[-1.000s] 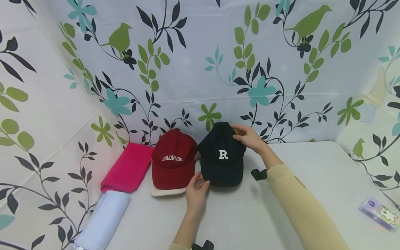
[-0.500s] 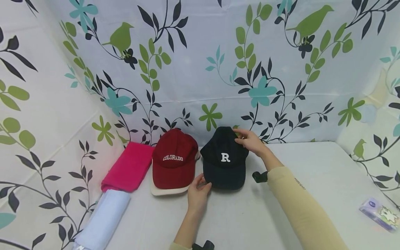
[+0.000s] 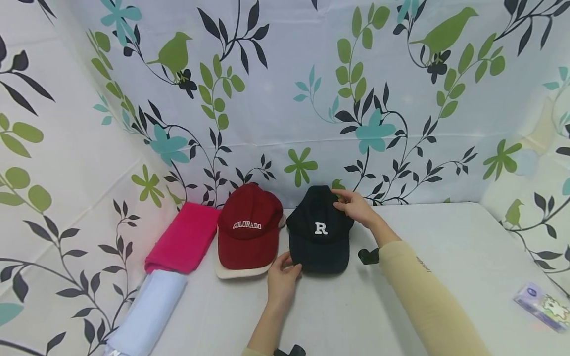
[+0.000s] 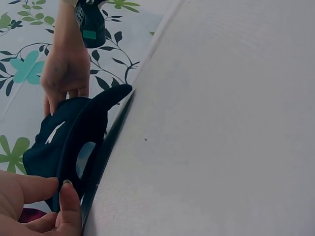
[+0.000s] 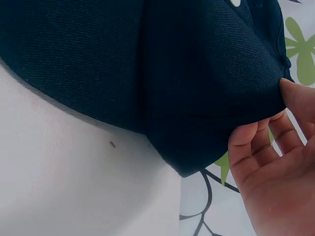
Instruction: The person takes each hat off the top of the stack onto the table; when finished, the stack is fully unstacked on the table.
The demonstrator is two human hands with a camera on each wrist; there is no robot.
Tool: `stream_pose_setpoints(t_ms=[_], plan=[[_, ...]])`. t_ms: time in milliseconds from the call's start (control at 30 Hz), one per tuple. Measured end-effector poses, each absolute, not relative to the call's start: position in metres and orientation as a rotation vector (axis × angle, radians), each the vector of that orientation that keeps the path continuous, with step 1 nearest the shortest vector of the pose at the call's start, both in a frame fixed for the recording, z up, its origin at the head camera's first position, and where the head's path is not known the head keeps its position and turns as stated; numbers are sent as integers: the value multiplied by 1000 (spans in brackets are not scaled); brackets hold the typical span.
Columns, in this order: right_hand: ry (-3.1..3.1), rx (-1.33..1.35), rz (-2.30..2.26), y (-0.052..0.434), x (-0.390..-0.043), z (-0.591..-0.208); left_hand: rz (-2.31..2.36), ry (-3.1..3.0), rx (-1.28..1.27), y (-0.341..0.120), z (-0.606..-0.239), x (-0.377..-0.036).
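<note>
A navy baseball cap (image 3: pixel 318 254) with a white letter R stands at the back of the white table, its brim toward me. My left hand (image 3: pixel 281 284) pinches the left corner of the brim between thumb and fingers; the left wrist view shows the brim (image 4: pixel 81 130) edge-on, close over the table. At the crown's upper right side, my right hand (image 3: pixel 356 207) holds the cap's edge, thumb on the outside and fingers curled under, as the right wrist view shows. Just left of it sits a red cap (image 3: pixel 248 249) lettered COLORADO, over a cream brim (image 3: pixel 240 273).
Folded pink cloth (image 3: pixel 184 240) lies left of the red cap, with a light blue folded cloth (image 3: pixel 149 311) in front of it. A purple-and-white packet (image 3: pixel 541 306) is at the far right. Behind the table (image 3: pixel 423 257) hangs a leaf-and-bird patterned curtain (image 3: pixel 267 109).
The navy cap has come down and slightly toward me, its crown sinking away from the curtain, with both hands still holding it. The red cap and cloths stay put.
</note>
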State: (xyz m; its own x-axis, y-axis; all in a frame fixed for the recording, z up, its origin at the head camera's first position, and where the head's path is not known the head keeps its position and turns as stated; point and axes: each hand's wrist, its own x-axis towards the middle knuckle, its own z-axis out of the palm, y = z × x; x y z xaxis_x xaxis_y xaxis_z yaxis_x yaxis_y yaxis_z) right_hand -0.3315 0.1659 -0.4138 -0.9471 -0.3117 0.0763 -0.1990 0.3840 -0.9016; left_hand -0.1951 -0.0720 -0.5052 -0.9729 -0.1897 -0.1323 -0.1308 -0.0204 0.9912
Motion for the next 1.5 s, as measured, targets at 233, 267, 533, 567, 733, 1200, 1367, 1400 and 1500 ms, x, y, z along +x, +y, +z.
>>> stream_pose_setpoints(t_ms=[233,267,533,567,733,1200,1367,1400,1500], plan=[[2575,-471,-1596,167,-346,-438,-2107,-2246,367,-71,-506,-193],[2582,-472,-1593,167,-347,-439,-2092,-2264,368,-70,-506,-192],[2641,-464,-1541,164,-346,-445,-2006,-2360,326,-71,-506,-189],[2647,-462,-1537,164,-345,-445,-1997,-2373,323,-71,-506,-189],[2659,-458,-1517,164,-344,-445,-1955,-2410,300,-72,-506,-188],[2595,-463,-1587,169,-344,-434,-1792,-2504,285,-75,-499,-185],[2588,-473,-1615,169,-344,-431,-1726,-2531,281,-76,-496,-185],[2590,-478,-1618,169,-344,-430,-1728,-2530,280,-76,-497,-185],[2598,-490,-1627,169,-343,-428,-1763,-2514,284,-76,-497,-185]])
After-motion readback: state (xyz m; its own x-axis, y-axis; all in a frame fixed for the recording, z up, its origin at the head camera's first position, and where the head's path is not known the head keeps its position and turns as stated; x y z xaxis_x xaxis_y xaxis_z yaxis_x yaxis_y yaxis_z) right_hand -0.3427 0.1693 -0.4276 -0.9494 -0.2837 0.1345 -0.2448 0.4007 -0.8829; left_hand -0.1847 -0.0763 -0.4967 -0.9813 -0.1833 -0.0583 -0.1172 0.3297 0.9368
